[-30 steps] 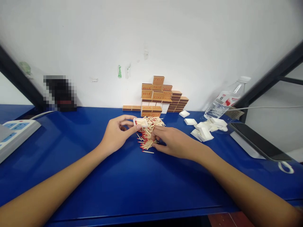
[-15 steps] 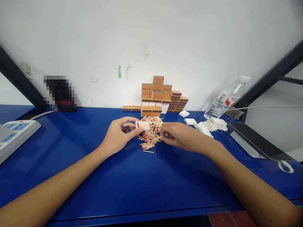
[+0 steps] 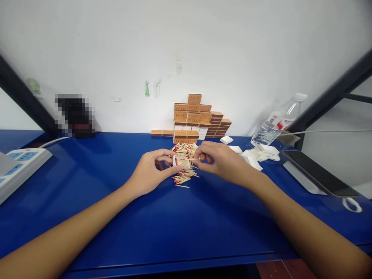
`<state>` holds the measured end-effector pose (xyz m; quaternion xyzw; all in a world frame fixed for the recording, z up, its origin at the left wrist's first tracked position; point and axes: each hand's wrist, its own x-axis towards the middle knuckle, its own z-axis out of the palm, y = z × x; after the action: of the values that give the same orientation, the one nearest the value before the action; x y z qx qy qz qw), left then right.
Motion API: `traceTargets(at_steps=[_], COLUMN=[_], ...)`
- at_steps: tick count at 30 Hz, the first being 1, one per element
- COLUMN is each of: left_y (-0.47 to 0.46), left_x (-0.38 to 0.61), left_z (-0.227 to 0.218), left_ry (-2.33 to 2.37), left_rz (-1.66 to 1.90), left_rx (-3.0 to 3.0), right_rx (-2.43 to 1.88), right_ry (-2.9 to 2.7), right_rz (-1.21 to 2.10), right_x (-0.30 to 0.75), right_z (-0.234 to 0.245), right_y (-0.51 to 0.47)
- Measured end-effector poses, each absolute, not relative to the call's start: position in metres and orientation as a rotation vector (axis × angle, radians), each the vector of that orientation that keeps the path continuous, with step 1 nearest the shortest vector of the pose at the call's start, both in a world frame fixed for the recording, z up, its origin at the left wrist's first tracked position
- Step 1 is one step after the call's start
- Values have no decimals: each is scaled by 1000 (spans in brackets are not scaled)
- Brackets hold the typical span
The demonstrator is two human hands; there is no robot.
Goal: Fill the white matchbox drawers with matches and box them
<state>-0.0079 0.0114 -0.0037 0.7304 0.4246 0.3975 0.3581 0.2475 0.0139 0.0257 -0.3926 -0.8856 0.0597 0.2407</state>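
Observation:
My left hand (image 3: pixel 152 169) is closed around a small white matchbox tray (image 3: pixel 186 167), thumb along its near side. Red-tipped matches lie inside the tray. At the tray's right end, my right hand (image 3: pixel 216 158) pinches matches (image 3: pixel 190 159) by their pale ends, with the red heads over the tray; how many it holds I cannot tell. Beneath and behind the tray spreads a loose heap of matches (image 3: pixel 186 148), partly covered by my hands. One match (image 3: pixel 182 186) lies at the heap's near edge.
Matchboxes (image 3: pixel 193 116) stand stacked against the wall. To the right are several white trays (image 3: pixel 252 157), a tilted plastic bottle (image 3: pixel 279 120) and a phone (image 3: pixel 319 172) on a white block. A power strip (image 3: pixel 23 166) sits at the left of the blue table (image 3: pixel 162 228).
My left hand has brought the tray a little right and nearer, over the heap. My right hand has risen from the heap to the tray with matches in its fingers.

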Motion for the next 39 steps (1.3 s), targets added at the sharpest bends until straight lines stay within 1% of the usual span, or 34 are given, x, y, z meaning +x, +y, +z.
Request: traceTargets(at_steps=[9, 15, 21, 24, 28, 39], left_y=[15, 16, 17, 16, 15, 15], left_x=[-8, -9, -9, -9, -9, -9], left_z=[-5, -5, -4, -4, -4, -6], left_ry=[1066, 1070, 1065, 1059, 1067, 1078], left_rz=[981, 1022, 1029, 1022, 1020, 984], left_rx=[1771, 1689, 1658, 1668, 1692, 1704], right_rx=[-994, -1005, -1151, -1092, -1023, -952], right_ry=[-2416, -2322, -2245, -2214, -2219, -2299], right_rz=[197, 95, 238, 270, 228, 219], right_x=[235, 242, 240, 236, 231, 230], right_z=[22, 24, 23, 22, 20, 18], right_y=[6, 11, 13, 10, 6, 4])
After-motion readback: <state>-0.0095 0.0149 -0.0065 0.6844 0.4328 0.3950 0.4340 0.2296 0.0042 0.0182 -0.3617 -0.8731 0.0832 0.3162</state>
